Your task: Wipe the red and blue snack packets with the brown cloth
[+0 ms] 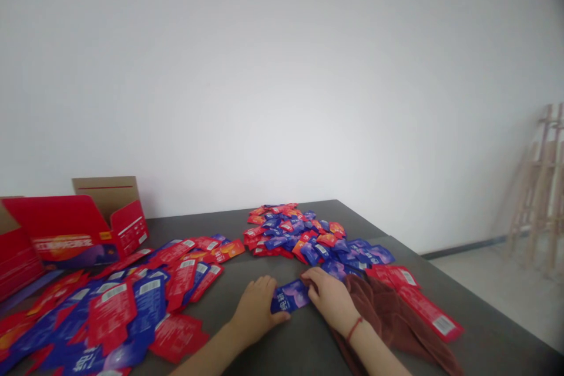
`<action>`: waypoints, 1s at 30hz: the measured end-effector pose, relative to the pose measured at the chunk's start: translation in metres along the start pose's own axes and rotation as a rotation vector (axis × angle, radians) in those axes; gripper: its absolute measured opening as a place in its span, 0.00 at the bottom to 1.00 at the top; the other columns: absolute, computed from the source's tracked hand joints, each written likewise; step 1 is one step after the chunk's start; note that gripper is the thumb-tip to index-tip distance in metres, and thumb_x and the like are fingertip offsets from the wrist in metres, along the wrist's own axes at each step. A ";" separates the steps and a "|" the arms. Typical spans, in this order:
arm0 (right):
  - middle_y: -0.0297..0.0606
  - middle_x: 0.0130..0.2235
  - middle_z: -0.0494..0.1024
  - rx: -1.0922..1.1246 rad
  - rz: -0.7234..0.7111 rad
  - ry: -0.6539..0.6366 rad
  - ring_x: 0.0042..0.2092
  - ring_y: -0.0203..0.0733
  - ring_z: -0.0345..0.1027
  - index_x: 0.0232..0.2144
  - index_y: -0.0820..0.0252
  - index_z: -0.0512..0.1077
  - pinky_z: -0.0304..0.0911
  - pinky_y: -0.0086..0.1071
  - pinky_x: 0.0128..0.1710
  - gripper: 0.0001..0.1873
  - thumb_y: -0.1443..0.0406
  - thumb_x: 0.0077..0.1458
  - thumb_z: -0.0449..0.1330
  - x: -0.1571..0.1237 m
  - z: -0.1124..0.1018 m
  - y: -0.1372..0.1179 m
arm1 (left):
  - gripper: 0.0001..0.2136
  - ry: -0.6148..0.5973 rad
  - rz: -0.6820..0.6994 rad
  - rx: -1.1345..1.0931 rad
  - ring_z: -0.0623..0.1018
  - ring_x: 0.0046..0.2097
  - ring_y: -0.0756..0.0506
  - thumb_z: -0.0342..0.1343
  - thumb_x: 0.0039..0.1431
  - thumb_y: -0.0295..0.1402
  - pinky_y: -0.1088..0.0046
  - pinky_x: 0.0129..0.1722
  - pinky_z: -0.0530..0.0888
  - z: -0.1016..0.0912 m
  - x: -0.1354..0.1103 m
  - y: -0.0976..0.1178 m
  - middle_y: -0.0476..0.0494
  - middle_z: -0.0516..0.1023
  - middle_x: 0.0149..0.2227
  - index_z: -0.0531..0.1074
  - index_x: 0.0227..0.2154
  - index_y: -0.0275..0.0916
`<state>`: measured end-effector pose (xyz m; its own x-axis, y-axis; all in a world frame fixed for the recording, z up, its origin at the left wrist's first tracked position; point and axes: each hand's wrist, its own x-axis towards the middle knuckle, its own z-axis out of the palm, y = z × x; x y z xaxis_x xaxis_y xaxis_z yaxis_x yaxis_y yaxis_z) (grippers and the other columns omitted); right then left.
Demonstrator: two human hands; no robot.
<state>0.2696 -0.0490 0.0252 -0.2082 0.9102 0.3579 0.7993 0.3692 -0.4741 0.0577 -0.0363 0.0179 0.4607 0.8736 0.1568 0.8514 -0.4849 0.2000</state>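
And there it was, a blue packet (289, 297) on the dark table (304, 352), caught between both hands! The left hand (255, 305) had its fingers curled against the packet's left end, and the right hand (328, 299) had its fingers closed over the right end; neither had let go. The packet's long axis ran nearly crosswise, its right end angled slightly away from the person. Beyond the right fingers sat a big heap of red and blue packets (286, 235). Left of the left fingers lay a wide spread of flat packets (132, 305), an open red box (74, 229) past it. Right of the right fingers lay a brown towel (383, 317), with red packets (429, 312) alongside.
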 end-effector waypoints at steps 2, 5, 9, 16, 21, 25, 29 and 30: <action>0.36 0.43 0.77 -0.025 -0.020 -0.052 0.45 0.38 0.70 0.39 0.56 0.74 0.59 0.27 0.46 0.17 0.73 0.52 0.51 -0.002 0.003 -0.003 | 0.15 0.036 0.011 -0.074 0.69 0.50 0.40 0.56 0.59 0.41 0.63 0.51 0.63 0.000 -0.014 -0.008 0.42 0.70 0.48 0.67 0.46 0.40; 0.36 0.44 0.77 -0.090 -0.004 -0.106 0.46 0.40 0.70 0.40 0.55 0.75 0.58 0.28 0.47 0.18 0.73 0.51 0.51 -0.004 0.007 -0.006 | 0.09 0.079 0.043 -0.145 0.70 0.50 0.43 0.50 0.63 0.34 0.66 0.51 0.65 0.003 -0.026 -0.022 0.43 0.71 0.48 0.68 0.45 0.41; 0.36 0.43 0.78 -0.133 0.016 -0.104 0.46 0.40 0.70 0.40 0.56 0.75 0.57 0.27 0.48 0.17 0.73 0.52 0.51 -0.004 0.008 -0.011 | 0.13 0.089 0.031 -0.101 0.66 0.57 0.42 0.50 0.60 0.27 0.62 0.56 0.61 0.013 -0.022 -0.035 0.44 0.69 0.54 0.69 0.47 0.44; 0.37 0.48 0.76 -0.169 -0.163 -0.161 0.48 0.42 0.68 0.46 0.56 0.73 0.56 0.30 0.51 0.20 0.72 0.53 0.51 -0.003 0.022 -0.032 | 0.15 0.104 0.011 -0.143 0.65 0.59 0.43 0.47 0.59 0.25 0.60 0.58 0.60 0.020 -0.003 -0.043 0.45 0.69 0.55 0.70 0.46 0.45; 0.34 0.50 0.75 -0.145 -0.254 -0.208 0.49 0.41 0.67 0.45 0.54 0.74 0.56 0.30 0.52 0.20 0.72 0.54 0.50 -0.004 0.021 -0.034 | 0.15 0.147 0.007 -0.150 0.66 0.59 0.42 0.50 0.58 0.25 0.61 0.58 0.62 0.022 -0.004 -0.046 0.42 0.70 0.55 0.69 0.47 0.42; 0.37 0.50 0.75 -0.218 -0.126 -0.153 0.49 0.43 0.68 0.45 0.56 0.74 0.56 0.32 0.52 0.20 0.72 0.54 0.49 -0.006 0.016 -0.020 | 0.19 0.116 -0.005 -0.114 0.65 0.60 0.41 0.49 0.57 0.25 0.59 0.59 0.60 0.023 -0.003 -0.043 0.42 0.68 0.58 0.67 0.51 0.42; 0.44 0.46 0.76 -0.363 -0.059 -0.161 0.45 0.46 0.69 0.44 0.62 0.74 0.60 0.34 0.46 0.19 0.71 0.54 0.49 0.002 0.024 -0.025 | 0.23 0.111 -0.007 -0.114 0.64 0.61 0.42 0.48 0.56 0.25 0.57 0.59 0.60 0.025 -0.002 -0.042 0.42 0.67 0.59 0.63 0.56 0.42; 0.44 0.44 0.77 -0.385 -0.077 -0.177 0.44 0.47 0.69 0.42 0.62 0.74 0.60 0.34 0.45 0.17 0.71 0.54 0.49 0.005 0.028 -0.030 | 0.24 0.114 -0.004 -0.114 0.64 0.61 0.42 0.48 0.56 0.25 0.57 0.59 0.59 0.025 -0.002 -0.043 0.42 0.67 0.59 0.62 0.57 0.42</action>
<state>0.2282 -0.0501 0.0187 -0.3419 0.9133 0.2212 0.9228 0.3708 -0.1047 0.0270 -0.0159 -0.0154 0.4206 0.8681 0.2637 0.8159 -0.4890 0.3085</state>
